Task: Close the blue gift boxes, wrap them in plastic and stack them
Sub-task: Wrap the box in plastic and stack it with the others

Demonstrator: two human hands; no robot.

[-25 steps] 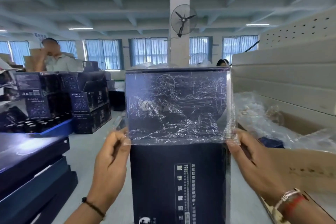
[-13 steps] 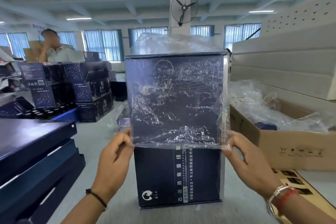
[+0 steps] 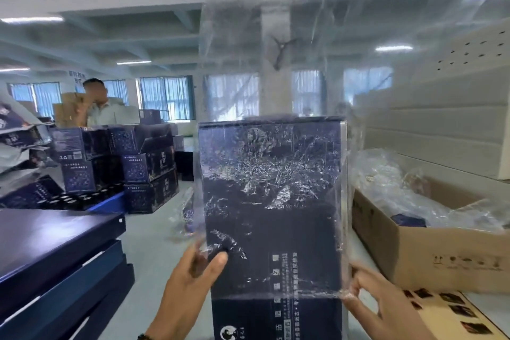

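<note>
A dark blue gift box [image 3: 271, 234] stands upright on the table in front of me, with a clear plastic bag [image 3: 271, 179] drawn down over most of it. The bag's loose top rises high above the box and veils the ceiling. My left hand [image 3: 193, 279] pinches the bag's lower edge at the box's left side, thumb on the front face. My right hand [image 3: 378, 301] pinches the bag's edge at the lower right corner. The bag's open rim runs across the box just above the printed logo.
Flat dark blue boxes [image 3: 55, 257] are stacked at my left. Further blue cartons [image 3: 143, 165] pile up behind them, near a seated person [image 3: 96, 105]. An open cardboard carton [image 3: 427, 243] with crumpled plastic stands at the right, below white foam slabs [image 3: 441, 124].
Both hands have pulled the plastic bag further down the box, from about halfway to near its bottom. The bag's loose top now billows up above the box.
</note>
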